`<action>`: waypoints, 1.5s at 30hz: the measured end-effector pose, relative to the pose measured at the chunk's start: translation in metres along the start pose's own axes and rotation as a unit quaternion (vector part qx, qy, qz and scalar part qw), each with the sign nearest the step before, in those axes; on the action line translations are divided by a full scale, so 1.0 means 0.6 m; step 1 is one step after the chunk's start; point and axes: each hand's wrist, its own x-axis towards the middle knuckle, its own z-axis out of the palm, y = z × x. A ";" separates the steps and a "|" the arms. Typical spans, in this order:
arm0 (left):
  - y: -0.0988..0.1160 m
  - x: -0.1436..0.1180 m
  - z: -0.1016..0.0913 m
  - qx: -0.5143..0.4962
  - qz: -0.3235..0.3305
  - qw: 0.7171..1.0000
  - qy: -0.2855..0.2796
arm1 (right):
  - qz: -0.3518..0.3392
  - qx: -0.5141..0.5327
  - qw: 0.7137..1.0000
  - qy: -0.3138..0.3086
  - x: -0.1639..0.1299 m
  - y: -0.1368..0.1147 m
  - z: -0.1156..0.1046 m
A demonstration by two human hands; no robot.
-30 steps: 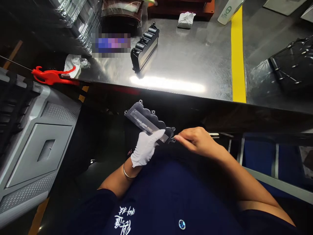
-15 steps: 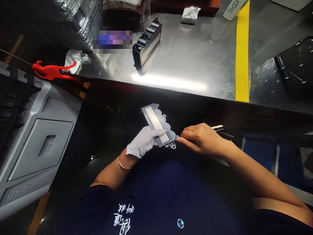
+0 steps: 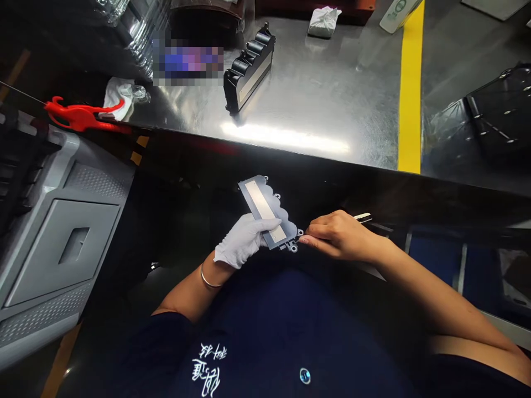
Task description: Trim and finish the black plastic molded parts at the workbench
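left hand: [image 3: 245, 239] gloved in white, fingers wrapped round the lower end of the grey plate [image 3: 267, 211], thumb lying across its face. I'm holding it up in the air, below the near edge of the steel surface [image 3: 332, 99].
right hand: [image 3: 338, 235] bare, fingers pressed together in a pinch on a thin metal tool [image 3: 362, 217]. The tip sits right at the plate's lower right corner, by the small mounting lugs.
grey plate: flat, scalloped edge with little eyelets, pale strip down the middle, tilted up and left of my right hand.
step, I reckon: working that corner edge with the tool, trimming or scraping by the look of it.
next move: probably needs the plate kept steady and a small careful stroke along the lugs, nothing forceful.
beyond the plate: a black ribbed part [image 3: 249, 69] stands on the surface, and a red tool [image 3: 78, 117] lies far left.
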 end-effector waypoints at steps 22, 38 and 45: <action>0.048 0.006 0.027 -0.194 -0.152 0.969 -0.022 | -0.092 -0.082 0.968 0.218 0.012 -0.007 0.007; 0.037 -0.018 0.014 0.349 0.196 0.911 0.095 | 0.116 0.168 0.934 0.294 0.025 -0.017 0.023; 0.038 -0.018 0.020 0.390 0.190 0.901 0.010 | 0.108 0.156 0.955 0.228 0.015 -0.028 0.011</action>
